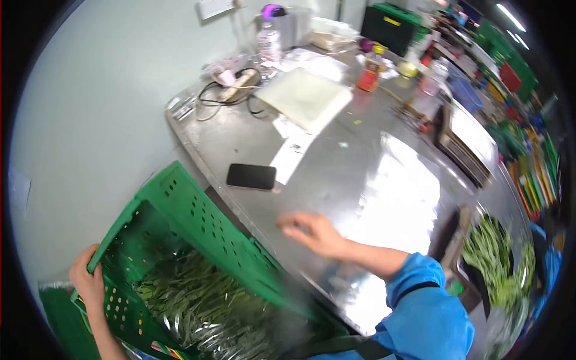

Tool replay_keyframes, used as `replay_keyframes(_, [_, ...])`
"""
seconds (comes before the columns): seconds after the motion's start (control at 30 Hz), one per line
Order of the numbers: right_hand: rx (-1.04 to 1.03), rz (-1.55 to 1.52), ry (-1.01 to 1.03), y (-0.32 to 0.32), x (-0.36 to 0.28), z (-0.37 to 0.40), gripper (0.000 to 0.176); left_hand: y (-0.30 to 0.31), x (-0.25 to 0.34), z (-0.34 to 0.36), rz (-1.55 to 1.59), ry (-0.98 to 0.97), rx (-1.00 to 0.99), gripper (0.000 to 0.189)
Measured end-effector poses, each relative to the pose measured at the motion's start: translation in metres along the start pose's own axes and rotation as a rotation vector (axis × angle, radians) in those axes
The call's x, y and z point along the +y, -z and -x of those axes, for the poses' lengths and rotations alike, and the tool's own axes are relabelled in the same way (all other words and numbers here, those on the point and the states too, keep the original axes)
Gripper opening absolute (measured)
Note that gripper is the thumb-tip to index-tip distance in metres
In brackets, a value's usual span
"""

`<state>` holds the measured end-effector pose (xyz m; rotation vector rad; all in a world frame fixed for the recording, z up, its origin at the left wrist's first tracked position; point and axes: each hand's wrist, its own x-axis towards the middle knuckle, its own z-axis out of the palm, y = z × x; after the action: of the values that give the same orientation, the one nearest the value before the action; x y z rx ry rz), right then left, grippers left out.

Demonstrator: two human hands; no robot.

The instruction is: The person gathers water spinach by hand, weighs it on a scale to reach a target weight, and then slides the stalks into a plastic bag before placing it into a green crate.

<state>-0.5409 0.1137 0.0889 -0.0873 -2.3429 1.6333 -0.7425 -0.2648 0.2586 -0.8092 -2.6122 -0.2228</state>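
My left hand (pixel 87 277) is closed around the upper rim of a green plastic crate (pixel 207 222) at the lower left. Inside the crate lie leafy green vegetables (pixel 204 294), partly under shiny clear plastic. Over the steel table, just right of the crate, my right hand (pixel 315 234) is held with its fingers loosely bent and apart, slightly blurred; nothing shows in it. A black phone (pixel 251 177) lies on the table up and to the left of that hand.
The steel table (pixel 336 174) bears a pale pad (pixel 306 99), a power strip (pixel 239 85) with cables, bottles (pixel 371 69) and a flat scale-like device (pixel 465 144). Bagged greens (pixel 495 252) are at the right. A wall (pixel 108 108) stands on the left.
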Motion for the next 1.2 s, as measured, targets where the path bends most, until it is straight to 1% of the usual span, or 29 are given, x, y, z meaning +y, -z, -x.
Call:
replay_keyframes(0.03, [0.064,0.019,-0.036,-0.009,-0.016,0.046,0.024,-0.001,-0.003,0.003,-0.053,0.030,0.019,0.024])
replay_keyframes(0.07, [0.083,0.018,-0.172,-0.017,-0.034,0.091,0.019,-0.004,-0.013,0.005,-0.091,-0.077,0.049,0.026])
replay_keyframes(0.1, [0.117,-0.083,-0.302,-0.030,-0.049,0.135,0.020,-0.008,-0.017,0.007,-0.058,-0.113,0.042,0.026])
replay_keyframes(0.13, [0.124,-0.136,-0.438,-0.042,-0.064,0.175,0.024,-0.011,-0.016,0.005,-0.099,-0.043,0.046,0.029])
replay_keyframes(0.17, [0.130,-0.162,-0.510,-0.059,-0.071,0.214,0.029,-0.010,-0.014,0.003,-0.148,0.027,0.041,0.032])
replay_keyframes(0.23, [0.146,-0.123,-0.723,-0.099,-0.074,0.284,0.033,0.005,0.014,0.004,-0.163,0.158,-0.047,0.036])
replay_keyframes(0.27, [0.224,-0.113,-0.829,-0.123,-0.070,0.314,0.035,0.000,0.010,0.007,-0.085,-0.094,0.173,0.038])
replay_keyframes(0.3, [0.243,0.032,-0.850,-0.142,-0.067,0.341,0.036,-0.011,0.000,0.022,-0.006,-0.347,0.379,0.039])
replay_keyframes(0.33, [0.311,-0.029,-0.900,-0.165,-0.062,0.361,0.044,-0.007,0.024,0.060,0.143,-0.428,0.407,0.039])
replay_keyframes(0.37, [0.390,-0.080,-0.937,-0.183,-0.053,0.378,0.058,-0.010,0.051,0.102,0.301,-0.503,0.448,0.039])
replay_keyframes(0.4, [0.441,-0.245,-1.030,-0.198,-0.041,0.389,0.071,-0.044,0.038,0.162,0.540,-0.549,0.200,0.041])
replay_keyframes(0.43, [0.490,-0.407,-1.117,-0.207,-0.032,0.391,0.084,-0.060,0.042,0.224,0.597,-0.713,-0.047,0.045])
replay_keyframes(0.47, [0.491,-0.499,-1.136,-0.210,-0.032,0.381,0.089,-0.051,0.059,0.277,0.600,-0.624,-0.604,0.053])
replay_keyframes(0.5, [0.491,-0.595,-1.162,-0.217,-0.032,0.371,0.093,-0.056,0.062,0.345,0.606,-0.443,-0.872,0.065])
replay_keyframes(0.53, [0.463,-0.678,-1.102,-0.223,-0.027,0.360,0.091,-0.062,0.055,0.398,0.679,-0.309,-1.096,0.075])
replay_keyframes(0.57, [0.460,-0.724,-1.074,-0.230,-0.010,0.356,0.084,-0.061,0.050,0.441,0.614,-0.288,-1.115,0.079])
replay_keyframes(0.6, [0.456,-0.771,-1.047,-0.236,0.008,0.351,0.077,-0.058,0.049,0.475,0.540,-0.167,-1.096,0.064])
replay_keyframes(0.63, [0.482,-0.791,-1.066,-0.247,0.029,0.355,0.065,-0.058,0.040,0.497,0.533,-0.166,-1.106,0.064])
replay_keyframes(0.67, [0.588,-0.836,-1.038,-0.254,0.026,0.349,0.060,-0.061,0.030,0.514,0.482,-0.161,-0.965,0.054])
replay_keyframes(0.7, [0.598,-0.839,-1.032,-0.253,0.019,0.346,0.062,-0.071,0.030,0.524,0.433,-0.159,-0.811,0.045])
replay_keyframes(0.73, [0.550,-0.861,-1.096,-0.250,0.016,0.345,0.067,-0.075,0.035,0.528,0.429,-0.167,-0.806,0.045])
replay_keyframes(0.77, [0.509,-0.891,-1.161,-0.248,0.015,0.345,0.073,-0.072,0.037,0.527,0.385,-0.183,-0.749,0.039])
replay_keyframes(0.8, [0.486,-0.899,-1.070,-0.246,0.015,0.346,0.078,-0.073,0.037,0.523,0.344,-0.210,-0.697,0.033])
replay_keyframes(0.83, [0.477,-0.900,-1.088,-0.249,0.018,0.347,0.090,-0.076,0.038,0.520,0.341,-0.235,-0.708,0.033])
replay_keyframes(0.9, [0.486,-0.939,-1.118,-0.259,0.030,0.352,0.102,-0.075,0.036,0.527,0.354,-0.174,-0.703,0.033])
replay_keyframes(0.97, [0.469,-0.907,-1.098,-0.259,0.030,0.353,0.105,-0.080,0.034,0.530,0.380,-0.184,-0.690,0.034])
replay_keyframes(1.03, [0.421,-0.886,-1.066,-0.254,0.027,0.352,0.108,-0.081,0.033,0.531,0.333,-0.228,-0.622,0.038])
replay_keyframes(1.13, [0.459,-0.755,-1.091,-0.273,0.052,0.356,0.108,-0.076,0.031,0.535,0.327,-0.203,-0.626,0.041])
replay_keyframes(1.2, [0.431,-0.813,-1.066,-0.257,0.034,0.352,0.109,-0.074,0.034,0.536,0.304,-0.178,-0.624,0.040])
